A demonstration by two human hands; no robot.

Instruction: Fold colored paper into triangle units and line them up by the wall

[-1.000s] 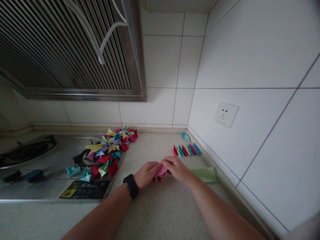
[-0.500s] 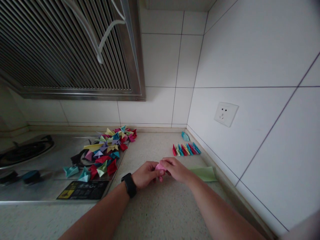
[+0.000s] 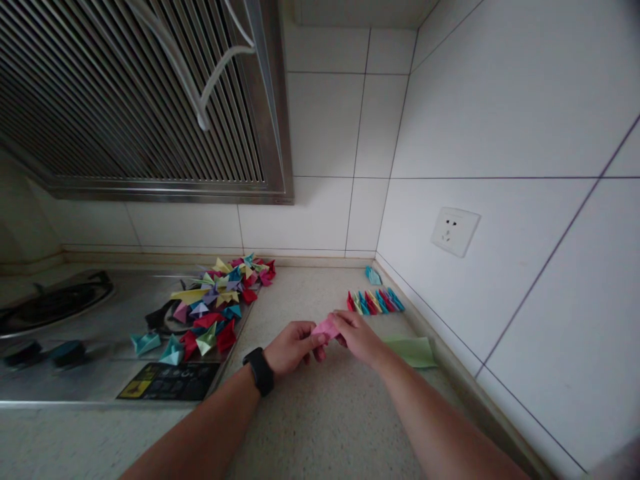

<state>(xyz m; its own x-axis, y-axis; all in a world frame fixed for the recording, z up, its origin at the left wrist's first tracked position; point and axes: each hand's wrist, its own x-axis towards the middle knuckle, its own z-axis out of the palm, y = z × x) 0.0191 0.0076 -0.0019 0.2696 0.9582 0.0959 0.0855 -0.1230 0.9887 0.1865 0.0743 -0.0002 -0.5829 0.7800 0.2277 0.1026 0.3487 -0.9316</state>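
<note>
Many bright, pointy folded-paper shapes (image 3: pixel 207 320) look done in a heap, while the small pink paper piece (image 3: pixel 326 327), pinched by the left hand (image 3: pixel 289 348) and right hand (image 3: pixel 358 337) over the pale speckled desk (image 3: pixel 320 413), looks half-made, and the flat light-green paper (image 3: pixel 413 351) looks unfolded.

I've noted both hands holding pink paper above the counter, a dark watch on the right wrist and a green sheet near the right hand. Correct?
Not quite: the head view shows the dark watch on the left wrist. The rest stands: left hand and right hand both hold the pink paper above the counter, and the green sheet lies near the right hand.
</note>
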